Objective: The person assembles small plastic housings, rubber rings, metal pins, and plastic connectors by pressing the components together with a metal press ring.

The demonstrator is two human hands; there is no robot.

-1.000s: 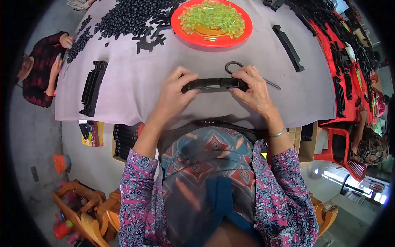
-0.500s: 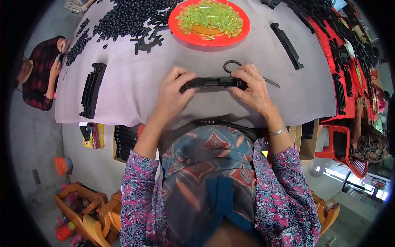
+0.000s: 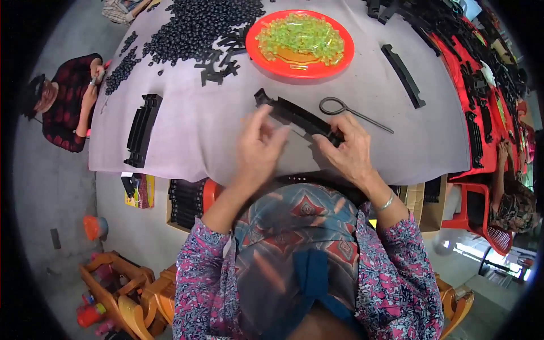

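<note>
My right hand (image 3: 350, 144) grips the right end of a long black plastic bar-shaped part (image 3: 303, 118), which is tilted with its left end farther from me. Near that left end is my left hand (image 3: 260, 141), blurred, its thumb and forefinger apart and nothing visible between them. Whether its fingertips still touch the bar is hard to see. Just beyond my right hand, a dark metal rod with a looped end (image 3: 368, 120) lies on the cloth-covered table (image 3: 198, 124).
A red plate (image 3: 255, 55) holds yellow-green translucent pieces. Small black round parts (image 3: 187, 28) and short black strips (image 3: 218, 65) lie at far left. More long black parts (image 3: 141, 130) (image 3: 403, 76) rest left and right. Other people (image 3: 71, 102) sit left and right.
My left hand has come off the bar's left end and drawn nearer me. The bar has gone from level to slanted, still in my right hand. The whole view has shifted slightly.
</note>
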